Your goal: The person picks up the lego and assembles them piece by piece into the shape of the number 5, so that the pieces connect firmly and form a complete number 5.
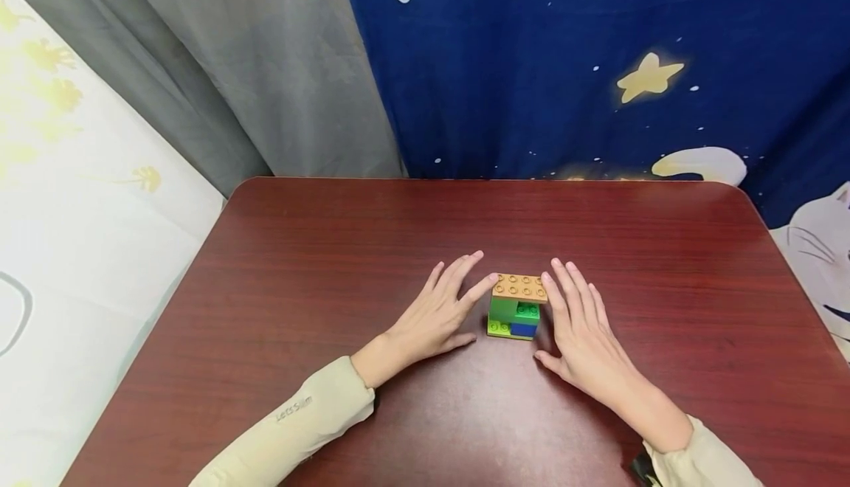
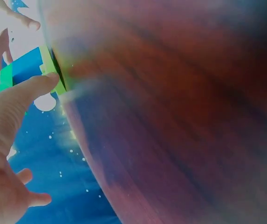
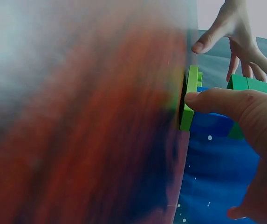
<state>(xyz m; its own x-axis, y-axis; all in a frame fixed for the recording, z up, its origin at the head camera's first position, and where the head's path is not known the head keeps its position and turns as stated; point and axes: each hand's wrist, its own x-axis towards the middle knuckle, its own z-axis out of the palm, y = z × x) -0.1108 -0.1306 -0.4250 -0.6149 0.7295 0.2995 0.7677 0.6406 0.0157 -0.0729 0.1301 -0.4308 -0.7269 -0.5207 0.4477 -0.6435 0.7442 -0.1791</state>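
A small stack of toy building blocks (image 1: 502, 309) stands upright on the table between my two hands. Its top is a tan studded block (image 1: 520, 288), with green blocks below, then a blue block (image 1: 523, 330) beside a lime-green base (image 3: 188, 119). My left hand (image 1: 432, 316) is at the stack's left side, fingers extended, the index fingertip by the tan block's left end. On the other side my right hand (image 1: 583, 336) has its fingers stretched out, the index fingertip by the tan block's right end. Whether the fingertips touch the stack I cannot tell.
The reddish-brown table (image 1: 319, 251) has rounded far corners. Behind it hang a grey curtain (image 1: 285, 66) and a dark blue curtain (image 1: 505, 66) with stars. White patterned cloth (image 1: 80, 199) lies beyond the left edge.
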